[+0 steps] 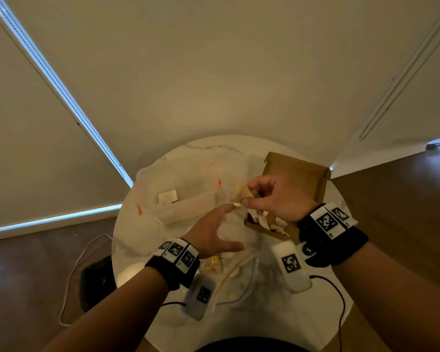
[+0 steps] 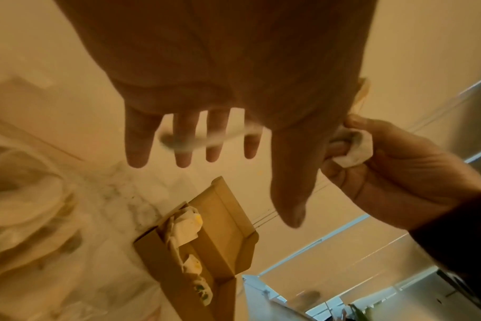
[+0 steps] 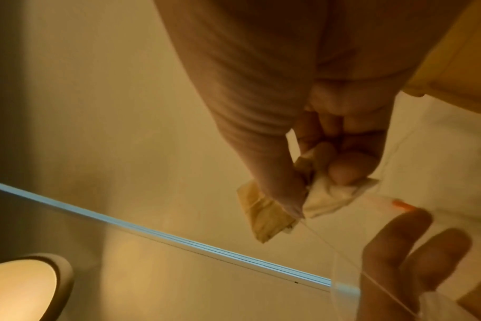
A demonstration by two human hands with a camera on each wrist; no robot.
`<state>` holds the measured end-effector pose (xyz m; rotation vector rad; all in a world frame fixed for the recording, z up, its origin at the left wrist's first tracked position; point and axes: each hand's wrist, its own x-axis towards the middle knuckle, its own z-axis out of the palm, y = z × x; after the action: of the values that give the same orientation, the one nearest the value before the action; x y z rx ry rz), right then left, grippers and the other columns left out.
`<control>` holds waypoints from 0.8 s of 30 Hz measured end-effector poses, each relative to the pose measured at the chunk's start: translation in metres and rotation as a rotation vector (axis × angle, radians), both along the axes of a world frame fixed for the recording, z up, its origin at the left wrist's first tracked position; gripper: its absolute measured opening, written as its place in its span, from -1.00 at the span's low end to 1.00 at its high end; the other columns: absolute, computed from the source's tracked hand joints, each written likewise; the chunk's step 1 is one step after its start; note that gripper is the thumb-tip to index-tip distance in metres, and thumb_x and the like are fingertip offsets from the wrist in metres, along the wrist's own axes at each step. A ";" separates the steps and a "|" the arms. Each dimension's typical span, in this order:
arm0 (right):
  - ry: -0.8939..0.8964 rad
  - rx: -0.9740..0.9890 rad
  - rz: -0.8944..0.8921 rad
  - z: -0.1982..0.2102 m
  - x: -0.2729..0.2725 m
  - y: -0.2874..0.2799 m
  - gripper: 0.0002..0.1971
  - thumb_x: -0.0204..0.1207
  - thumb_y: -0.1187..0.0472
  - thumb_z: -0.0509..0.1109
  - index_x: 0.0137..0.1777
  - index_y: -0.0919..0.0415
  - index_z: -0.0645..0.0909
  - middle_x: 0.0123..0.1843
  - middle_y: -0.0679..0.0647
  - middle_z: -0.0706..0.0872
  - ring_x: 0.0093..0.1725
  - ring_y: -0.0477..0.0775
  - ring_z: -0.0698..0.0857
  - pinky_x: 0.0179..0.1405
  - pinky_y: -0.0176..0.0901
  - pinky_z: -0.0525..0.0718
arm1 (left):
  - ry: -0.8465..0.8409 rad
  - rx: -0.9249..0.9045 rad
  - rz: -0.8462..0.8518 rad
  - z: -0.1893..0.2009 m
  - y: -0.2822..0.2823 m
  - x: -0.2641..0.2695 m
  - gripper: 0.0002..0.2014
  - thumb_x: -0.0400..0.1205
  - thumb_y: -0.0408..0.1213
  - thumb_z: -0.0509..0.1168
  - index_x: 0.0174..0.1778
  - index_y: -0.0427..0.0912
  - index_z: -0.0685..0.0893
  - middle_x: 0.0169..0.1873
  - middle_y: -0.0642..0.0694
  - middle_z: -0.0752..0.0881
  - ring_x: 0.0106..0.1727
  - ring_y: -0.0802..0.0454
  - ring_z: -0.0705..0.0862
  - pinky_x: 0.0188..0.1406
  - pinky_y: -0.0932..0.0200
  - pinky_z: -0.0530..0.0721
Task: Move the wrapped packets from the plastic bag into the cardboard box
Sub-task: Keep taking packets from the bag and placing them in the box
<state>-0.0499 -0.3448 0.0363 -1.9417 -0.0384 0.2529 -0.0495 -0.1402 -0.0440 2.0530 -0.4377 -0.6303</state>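
Observation:
My right hand (image 1: 249, 196) pinches two pale wrapped packets (image 1: 239, 194) above the round table, just left of the open cardboard box (image 1: 297, 174). In the right wrist view thumb and fingers (image 3: 341, 169) clamp a tan packet (image 3: 267, 217) and a white one (image 3: 335, 195); a thin thread runs down from them. My left hand (image 1: 221, 224) is spread open, its fingertips close to the held packets. Several packets (image 2: 187, 228) lie in the box (image 2: 223, 219). The clear plastic bag (image 1: 239, 275) lies near me with yellow packets (image 1: 212, 265) inside.
A clear plastic container (image 1: 181, 199) with orange latches stands left of the box on the marble table (image 1: 137, 240). A white cable (image 1: 71, 275) and a dark object (image 1: 94, 283) lie on the wooden floor at the left. The wall is close behind the table.

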 end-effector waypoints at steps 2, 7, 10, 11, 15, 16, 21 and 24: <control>-0.010 0.044 -0.012 0.009 0.004 0.007 -0.77 0.38 0.27 0.61 0.02 0.30 0.74 -0.29 0.22 0.70 -0.43 0.01 0.69 -0.43 -0.30 0.63 | 0.075 -0.054 0.061 0.007 -0.007 0.004 -0.52 0.49 -0.22 0.54 0.22 0.25 0.52 0.23 0.19 0.58 0.24 0.07 0.62 0.08 0.19 0.71; 0.010 0.149 -0.044 0.012 0.010 0.018 -0.82 0.40 0.38 0.57 -0.01 0.38 0.75 -0.40 -0.03 0.69 -0.53 -0.18 0.60 -0.52 -0.37 0.58 | 0.349 -0.317 0.233 0.016 -0.007 0.002 -0.88 0.63 -0.48 0.34 -0.01 -0.19 0.69 -0.15 -0.23 0.75 -0.36 0.01 0.66 -0.44 0.11 0.67; 0.049 0.074 -0.049 0.003 0.011 0.018 -0.85 0.39 0.32 0.60 -0.06 0.31 0.76 -0.43 -0.08 0.65 -0.52 -0.19 0.59 -0.49 -0.33 0.58 | 0.391 -0.498 0.288 0.022 -0.001 0.005 -0.63 0.51 -0.56 0.43 0.21 -0.20 0.62 -0.04 -0.20 0.76 -0.24 0.03 0.67 -0.29 0.11 0.65; 0.067 0.044 -0.041 0.000 0.010 0.018 -0.85 0.38 0.30 0.60 -0.08 0.29 0.75 -0.41 -0.04 0.67 -0.50 -0.16 0.60 -0.46 -0.29 0.60 | 0.398 -0.554 0.297 0.024 0.002 0.007 -0.51 0.44 -0.53 0.47 0.28 -0.17 0.59 -0.03 -0.15 0.77 -0.22 0.04 0.68 -0.25 0.10 0.65; 0.122 -0.064 -0.014 -0.012 0.010 0.021 -0.70 0.35 0.27 0.63 0.02 0.30 0.63 -0.26 0.23 0.73 -0.45 0.04 0.63 -0.39 -0.07 0.64 | 0.403 -0.621 0.345 0.036 0.002 0.013 -0.52 0.39 -0.36 0.54 0.23 -0.24 0.63 -0.27 -0.09 0.67 -0.35 0.05 0.57 -0.36 0.10 0.55; 0.130 -0.099 -0.006 -0.013 0.009 0.023 -0.66 0.34 0.25 0.63 0.03 0.29 0.60 -0.23 0.24 0.74 -0.46 0.04 0.63 -0.42 -0.09 0.63 | 0.353 -0.555 0.362 0.037 -0.001 0.013 -0.62 0.45 -0.31 0.54 0.16 -0.28 0.66 -0.32 -0.11 0.64 -0.38 0.04 0.53 -0.39 0.11 0.53; 0.176 -0.071 0.011 -0.016 0.006 0.027 -0.68 0.36 0.19 0.63 0.04 0.26 0.64 -0.15 0.22 0.77 -0.38 0.01 0.69 -0.39 -0.22 0.68 | 0.273 -0.432 0.498 0.036 -0.010 0.009 -0.92 0.62 -0.37 0.39 -0.18 -0.28 0.72 -0.43 -0.20 0.60 -0.49 0.01 0.49 -0.50 0.16 0.51; 0.286 0.176 -0.045 -0.020 0.005 0.023 -0.85 0.50 0.32 0.49 0.04 0.24 0.66 -0.18 0.30 0.74 -0.29 0.17 0.69 -0.12 0.03 0.68 | 0.303 -0.421 0.516 0.035 -0.007 0.010 -0.91 0.63 -0.42 0.36 -0.19 -0.31 0.70 -0.43 -0.21 0.59 -0.50 0.01 0.51 -0.52 0.17 0.52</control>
<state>-0.0452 -0.3221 0.0159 -1.7146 0.1655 0.4793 -0.0390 -0.1475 -0.0090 1.5450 0.1331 -0.4710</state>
